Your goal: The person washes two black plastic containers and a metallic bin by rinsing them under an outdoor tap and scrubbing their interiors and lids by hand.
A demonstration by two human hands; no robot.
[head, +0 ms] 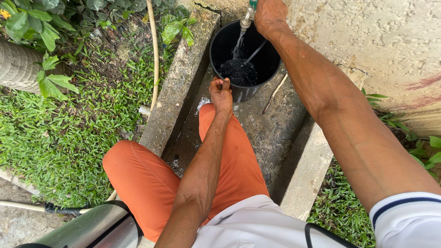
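The bucket [245, 57], black and partly filled, sits in a concrete trough [181, 82] under the tap [247, 17], which pours water into it. The left hand [221, 92] clasps the bucket's near rim. The right hand [270, 16] is closed on the tap. A hose [155, 55] crosses the grass [69, 138] nearby.

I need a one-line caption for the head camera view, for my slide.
Right hand on a wall tap running water into a black bucket; left hand grips the bucket's rim.
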